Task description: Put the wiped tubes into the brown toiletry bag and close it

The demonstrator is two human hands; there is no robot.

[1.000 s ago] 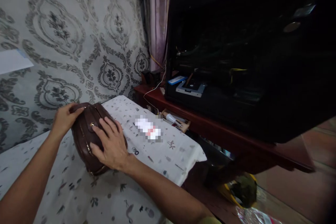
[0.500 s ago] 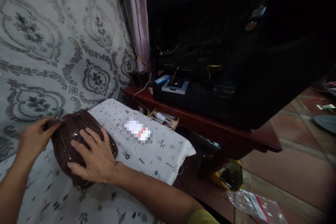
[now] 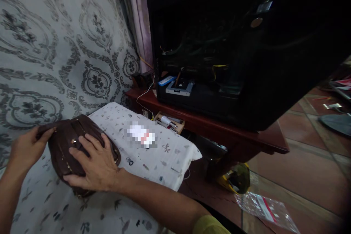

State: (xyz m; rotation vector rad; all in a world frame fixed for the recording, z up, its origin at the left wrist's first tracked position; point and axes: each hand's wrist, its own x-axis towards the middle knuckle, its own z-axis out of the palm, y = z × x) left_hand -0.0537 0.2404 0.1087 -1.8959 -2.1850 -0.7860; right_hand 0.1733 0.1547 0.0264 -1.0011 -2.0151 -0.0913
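A dark brown leather bag (image 3: 64, 153) with gold-coloured zips and a small clasp lies on the patterned white cloth (image 3: 142, 223). My left hand (image 3: 29, 150) pinches the bag's upper left edge, where a strap or flap seems to be, between thumb and fingers. Across the front of the bag, my right hand (image 3: 94, 162) rests flat with its fingers spread. To the right of the bag a blurred-out bright phone-like object (image 3: 141, 134) sits on the cloth.
A large black case (image 3: 233, 62) stands on a dark red wooden table (image 3: 271, 140), with a disc drive (image 3: 179, 88) and a blue box (image 3: 166, 81) at its edge. A small wooden tray (image 3: 179, 128) holds tools. On the tiled floor lies a clear plastic bag (image 3: 268, 210).
My left hand has shifted slightly left with the bag's edge in its grip. The right hand stays spread on the bag. The whole view has shifted a little.
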